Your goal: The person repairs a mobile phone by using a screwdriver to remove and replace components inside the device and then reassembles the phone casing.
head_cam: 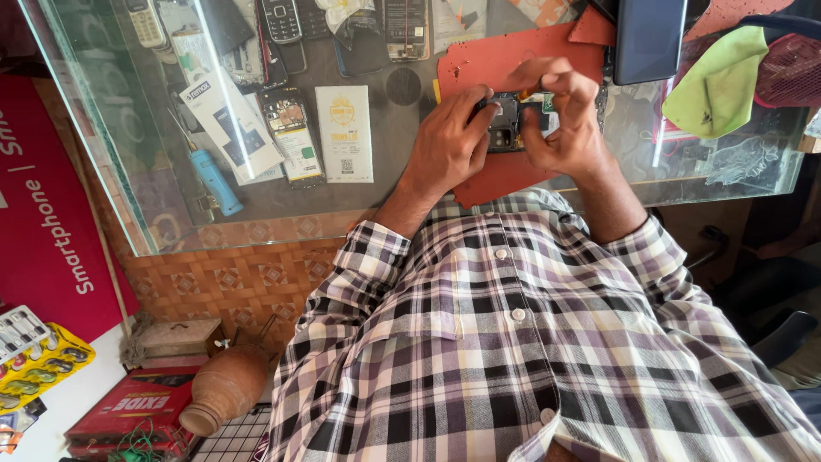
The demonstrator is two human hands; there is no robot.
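both hands, left hand [449, 141] and right hand [560, 115], pinch an opened phone [511, 122] just above the red mat [496, 60]; a slip could likely drop it onto the glass counter [376, 184].

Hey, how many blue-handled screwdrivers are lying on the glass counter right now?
1. The blue-handled screwdriver lies on the glass counter, off to one side of the left hand and right hand, which hold an opened black phone. Clutter may hide others.
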